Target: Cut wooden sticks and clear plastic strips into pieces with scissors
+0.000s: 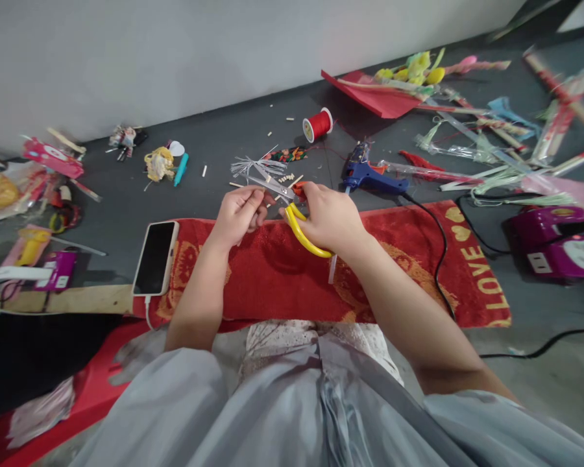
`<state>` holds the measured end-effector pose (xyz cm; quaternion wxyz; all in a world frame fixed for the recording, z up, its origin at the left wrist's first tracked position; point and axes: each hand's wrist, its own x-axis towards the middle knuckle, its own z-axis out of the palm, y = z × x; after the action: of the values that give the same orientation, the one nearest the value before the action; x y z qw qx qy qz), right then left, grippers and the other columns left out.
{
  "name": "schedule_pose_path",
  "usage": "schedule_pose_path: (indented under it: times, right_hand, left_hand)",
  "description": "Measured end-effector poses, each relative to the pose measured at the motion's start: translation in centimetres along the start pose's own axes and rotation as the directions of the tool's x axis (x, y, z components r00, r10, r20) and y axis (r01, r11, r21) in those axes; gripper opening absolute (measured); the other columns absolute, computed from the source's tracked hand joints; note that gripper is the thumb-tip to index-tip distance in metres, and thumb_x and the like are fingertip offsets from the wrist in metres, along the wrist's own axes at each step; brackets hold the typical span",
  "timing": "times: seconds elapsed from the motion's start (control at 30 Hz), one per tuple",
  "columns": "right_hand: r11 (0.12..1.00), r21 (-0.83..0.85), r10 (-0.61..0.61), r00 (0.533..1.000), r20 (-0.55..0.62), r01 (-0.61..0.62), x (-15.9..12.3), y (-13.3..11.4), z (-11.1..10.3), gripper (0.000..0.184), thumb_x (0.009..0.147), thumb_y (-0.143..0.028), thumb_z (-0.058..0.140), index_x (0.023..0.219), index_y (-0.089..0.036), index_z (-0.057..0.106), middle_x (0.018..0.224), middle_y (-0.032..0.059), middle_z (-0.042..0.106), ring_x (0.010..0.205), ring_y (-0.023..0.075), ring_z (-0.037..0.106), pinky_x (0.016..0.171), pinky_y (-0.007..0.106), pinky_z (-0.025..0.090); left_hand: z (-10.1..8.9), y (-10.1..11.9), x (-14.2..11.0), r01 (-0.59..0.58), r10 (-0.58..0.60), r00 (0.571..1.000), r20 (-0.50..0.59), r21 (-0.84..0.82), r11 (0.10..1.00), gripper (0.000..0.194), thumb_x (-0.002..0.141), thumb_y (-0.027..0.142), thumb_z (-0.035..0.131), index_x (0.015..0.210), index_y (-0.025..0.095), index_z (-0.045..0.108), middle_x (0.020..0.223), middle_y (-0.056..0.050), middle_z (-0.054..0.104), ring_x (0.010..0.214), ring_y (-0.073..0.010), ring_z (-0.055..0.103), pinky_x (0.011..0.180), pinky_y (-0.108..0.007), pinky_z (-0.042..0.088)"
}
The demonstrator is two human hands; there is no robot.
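Yellow-handled scissors [302,235] are in my right hand [333,217], their blades pointing up and left over the towel's far edge. Close beside the blades, my left hand [243,213] is closed, fingertips pinched together; what they hold is too small to make out. Some orange-red material [300,188] shows by my right fingers. Just beyond the blades lie a bunch of thin silvery strips [246,167], several short pale pieces [286,178] and a dark patterned strip [292,154]. Both forearms cross a red towel [272,285] with gold patterns.
A blue glue gun [372,176] lies right of my hands, its black cord running over the towel. Behind stands a red thread spool [318,125]. A charging phone [156,258] rests at the left. Craft sticks and wrappers crowd the right, near a purple box [555,243].
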<state>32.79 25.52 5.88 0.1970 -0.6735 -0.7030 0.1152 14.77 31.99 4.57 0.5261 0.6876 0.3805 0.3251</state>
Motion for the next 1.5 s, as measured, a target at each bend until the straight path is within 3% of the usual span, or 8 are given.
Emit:
schedule_pose_path:
  times: [0.3, 0.4, 0.57, 0.63, 0.7, 0.93, 1.27, 1.5]
  right_hand:
    - [0.998, -0.039, 0.045, 0.999, 0.019, -0.045, 0.1, -0.1, -0.6, 0.047, 0.082, -0.047, 0.046, 0.108, -0.013, 0.064, 0.096, 0.0136, 0.071, 0.082, 0.0278, 0.066, 0.067, 0.034, 0.043]
    - [0.996, -0.042, 0.081, 0.996, 0.030, -0.080, 0.2, -0.2, -0.4, 0.047, 0.082, -0.048, 0.046, 0.108, -0.013, 0.064, 0.096, 0.0140, 0.071, 0.082, 0.0284, 0.067, 0.068, 0.035, 0.044]
    - [0.993, -0.051, 0.108, 0.993, 0.038, -0.106, 0.3, -0.3, -0.1, 0.047, 0.085, -0.048, 0.043, 0.107, -0.011, 0.063, 0.098, 0.0161, 0.070, 0.085, 0.0291, 0.067, 0.070, 0.036, 0.045]
    - [0.993, -0.054, 0.110, 0.993, 0.049, -0.108, 0.3, -0.3, -0.1, 0.048, 0.086, -0.049, 0.042, 0.106, -0.010, 0.062, 0.098, 0.0165, 0.070, 0.085, 0.0296, 0.067, 0.071, 0.036, 0.045]
    - [0.994, -0.053, 0.101, 0.994, 0.051, -0.099, 0.2, -0.3, -0.1, 0.048, 0.087, -0.048, 0.042, 0.108, -0.009, 0.061, 0.099, 0.0170, 0.070, 0.086, 0.0298, 0.066, 0.071, 0.036, 0.045]
    - [0.999, -0.038, 0.026, 1.000, 0.010, -0.025, 0.1, 0.3, 0.4, 0.047, 0.088, -0.045, 0.043, 0.112, -0.007, 0.056, 0.105, 0.0196, 0.068, 0.092, 0.0287, 0.064, 0.077, 0.036, 0.045]
    - [0.998, -0.065, -0.028, 0.999, -0.034, 0.026, 0.1, 0.7, 1.1, 0.052, 0.090, -0.055, 0.038, 0.109, -0.008, 0.053, 0.106, 0.0208, 0.065, 0.096, 0.0310, 0.062, 0.080, 0.039, 0.044]
    - [0.998, -0.031, -0.054, 0.997, -0.061, 0.052, 0.0, 0.7, 1.1, 0.064, 0.090, -0.063, 0.031, 0.113, -0.007, 0.052, 0.112, 0.0219, 0.062, 0.103, 0.0320, 0.059, 0.085, 0.040, 0.044]
  left_hand:
    - [0.0, -0.5, 0.1, -0.057, 0.063, 0.997, -0.033, 0.140, 0.988, 0.050, 0.085, 0.069, 0.045, 0.077, 0.021, 0.058, 0.044, 0.005, 0.044, 0.030, -0.0044, 0.030, 0.031, -0.019, 0.023]
    - [0.3, -0.9, 0.3, -0.112, 0.136, 0.986, -0.092, 0.235, 0.966, 0.049, 0.088, 0.065, 0.043, 0.079, 0.020, 0.062, 0.046, 0.004, 0.048, 0.035, -0.0065, 0.039, 0.036, -0.021, 0.031]
    - [1.0, -1.3, 0.5, -0.244, 0.406, 0.883, -0.233, 0.511, 0.824, 0.042, 0.090, 0.055, 0.048, 0.090, 0.018, 0.066, 0.072, -0.002, 0.067, 0.060, -0.0106, 0.061, 0.058, -0.023, 0.048]
    - [1.2, -1.4, 0.5, -0.271, 0.488, 0.841, -0.236, 0.597, 0.755, 0.038, 0.092, 0.051, 0.048, 0.091, 0.017, 0.066, 0.078, -0.003, 0.069, 0.065, -0.0113, 0.063, 0.064, -0.024, 0.049]
    - [1.3, -1.3, 0.5, -0.288, 0.523, 0.828, -0.202, 0.648, 0.705, 0.036, 0.095, 0.045, 0.044, 0.087, 0.017, 0.066, 0.071, -0.002, 0.068, 0.066, -0.0116, 0.063, 0.067, -0.024, 0.049]
    - [1.3, -0.9, 0.4, -0.275, 0.482, 0.862, -0.161, 0.651, 0.708, 0.037, 0.096, 0.039, 0.041, 0.075, 0.018, 0.064, 0.061, 0.000, 0.064, 0.059, -0.0113, 0.060, 0.064, -0.023, 0.049]
    - [0.9, -1.0, 0.3, -0.266, 0.388, 0.910, -0.147, 0.511, 0.818, 0.048, 0.094, 0.054, 0.040, 0.069, 0.019, 0.060, 0.056, 0.000, 0.058, 0.057, -0.0108, 0.059, 0.060, -0.024, 0.048]
    - [0.9, -0.8, 0.4, -0.277, 0.375, 0.921, -0.109, 0.494, 0.824, 0.052, 0.094, 0.058, 0.037, 0.069, 0.019, 0.060, 0.058, 0.000, 0.059, 0.056, -0.0108, 0.058, 0.058, -0.024, 0.046]
